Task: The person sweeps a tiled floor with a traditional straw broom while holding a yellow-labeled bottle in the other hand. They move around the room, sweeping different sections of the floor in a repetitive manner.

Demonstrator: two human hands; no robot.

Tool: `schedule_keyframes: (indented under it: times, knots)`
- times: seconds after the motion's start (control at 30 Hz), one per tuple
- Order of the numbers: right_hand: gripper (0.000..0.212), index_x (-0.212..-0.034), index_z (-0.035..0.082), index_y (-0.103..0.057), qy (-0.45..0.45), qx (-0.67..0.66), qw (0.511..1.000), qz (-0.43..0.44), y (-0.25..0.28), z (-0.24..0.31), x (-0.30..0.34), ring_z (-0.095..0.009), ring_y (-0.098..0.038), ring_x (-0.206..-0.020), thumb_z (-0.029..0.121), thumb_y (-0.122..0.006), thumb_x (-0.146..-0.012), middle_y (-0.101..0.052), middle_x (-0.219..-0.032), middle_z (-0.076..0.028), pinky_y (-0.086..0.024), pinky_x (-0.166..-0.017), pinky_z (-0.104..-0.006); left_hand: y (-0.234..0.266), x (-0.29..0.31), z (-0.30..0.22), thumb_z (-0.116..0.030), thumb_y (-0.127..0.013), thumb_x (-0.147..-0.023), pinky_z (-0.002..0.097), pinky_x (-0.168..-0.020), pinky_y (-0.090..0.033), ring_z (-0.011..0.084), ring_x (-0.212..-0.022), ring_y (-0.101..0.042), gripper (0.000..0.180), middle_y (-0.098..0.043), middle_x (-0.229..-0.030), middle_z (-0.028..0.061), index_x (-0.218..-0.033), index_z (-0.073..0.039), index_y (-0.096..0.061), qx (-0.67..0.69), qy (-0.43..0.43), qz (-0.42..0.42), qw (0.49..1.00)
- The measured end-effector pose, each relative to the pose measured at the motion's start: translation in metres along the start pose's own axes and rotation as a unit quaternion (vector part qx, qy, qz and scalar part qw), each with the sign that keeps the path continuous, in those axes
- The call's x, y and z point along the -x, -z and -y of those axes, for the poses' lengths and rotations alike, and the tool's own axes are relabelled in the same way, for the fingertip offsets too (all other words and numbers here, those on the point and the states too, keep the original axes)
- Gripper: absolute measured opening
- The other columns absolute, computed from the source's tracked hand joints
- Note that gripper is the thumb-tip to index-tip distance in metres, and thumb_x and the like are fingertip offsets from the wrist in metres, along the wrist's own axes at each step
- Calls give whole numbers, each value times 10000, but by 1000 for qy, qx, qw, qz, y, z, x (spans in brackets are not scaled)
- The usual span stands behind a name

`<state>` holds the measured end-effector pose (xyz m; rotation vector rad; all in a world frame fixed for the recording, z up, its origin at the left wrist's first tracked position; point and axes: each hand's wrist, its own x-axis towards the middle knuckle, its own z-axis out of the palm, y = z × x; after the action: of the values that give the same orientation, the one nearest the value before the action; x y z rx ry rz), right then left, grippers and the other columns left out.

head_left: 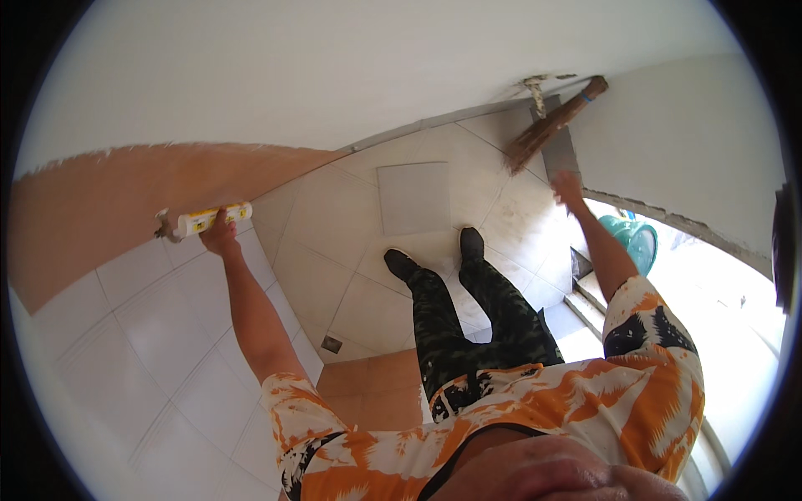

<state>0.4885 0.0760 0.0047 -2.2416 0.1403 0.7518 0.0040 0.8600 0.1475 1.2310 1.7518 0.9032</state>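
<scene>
My left hand (220,235) is closed around a white cylindrical tube (200,220) with a yellow printed label, held out sideways over the wall at the left. At the tube's outer end is a dull metal fitting (165,226), which looks like a tap; I cannot tell whether the two touch. My right hand (568,191) is stretched out on the other side, near the grey door edge, somewhat blurred. Its fingers look apart and nothing shows in them. Beyond it a brown broom (551,127) leans in the corner, apart from the hand.
On the tiled floor (320,238) lies a square grey tile (414,199), just ahead of my shoes (403,265). A small floor drain (332,343) sits at the lower left. Outside the doorway at the right stands a green bucket (639,242). White wall tiles (167,334) line the left.
</scene>
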Motion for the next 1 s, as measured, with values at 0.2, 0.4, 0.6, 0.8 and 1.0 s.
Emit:
schedule_keyframes:
  times: [0.2, 0.4, 0.6, 0.8, 1.0]
  knots:
    - [219, -775, 23, -612, 20, 310, 944, 108, -82, -92, 119, -215, -629, -472, 137, -739, -912, -639, -617, -95, -528, -431, -387, 14, -39, 29, -355, -767, -863, 462, -911, -556, 288, -1102, -691, 374, -754, -1158, 28, -1236, -344, -742, -628, -373, 60, 681]
    - [226, -807, 18, -608, 16, 64, 985, 160, -160, 3, 187, -178, -669, -553, 137, -780, -892, -651, -667, -88, -543, -502, -343, -14, -3, 17, -347, -927, -644, 487, -885, -604, 333, -986, -761, 753, -762, -1104, 164, -1253, -41, -610, -95, -28, -19, 995]
    - [173, -873, 22, -626, 370, 89, 902, 204, -262, 200, 211, -153, -637, -605, 161, -699, -948, -650, -691, -72, -503, -571, -330, -8, 36, -22, -320, -898, -666, 509, -876, -604, 371, -995, -759, 659, -777, -1066, 175, -1203, -68, -612, -196, -89, -32, 976]
    - [151, -960, 9, -624, 556, -4, 794, 247, -396, 479, 287, -255, -620, -688, 160, -633, -970, -650, -784, -167, -501, -658, -371, 3, 50, -29, -311, -868, -702, 505, -874, -604, 386, -993, -755, 600, -777, -1051, 174, -1192, -92, -598, -237, -81, -19, 968]
    - [270, -1132, 96, -693, 640, 288, 690, 179, -516, 642, 344, -372, -718, -1028, 315, -643, -984, -746, -1088, -169, -568, -874, -501, 15, 44, -32, -263, -812, -744, 512, -854, -596, 384, -991, -753, 547, -770, -1061, 186, -1200, -63, -586, -239, -94, 34, 966]
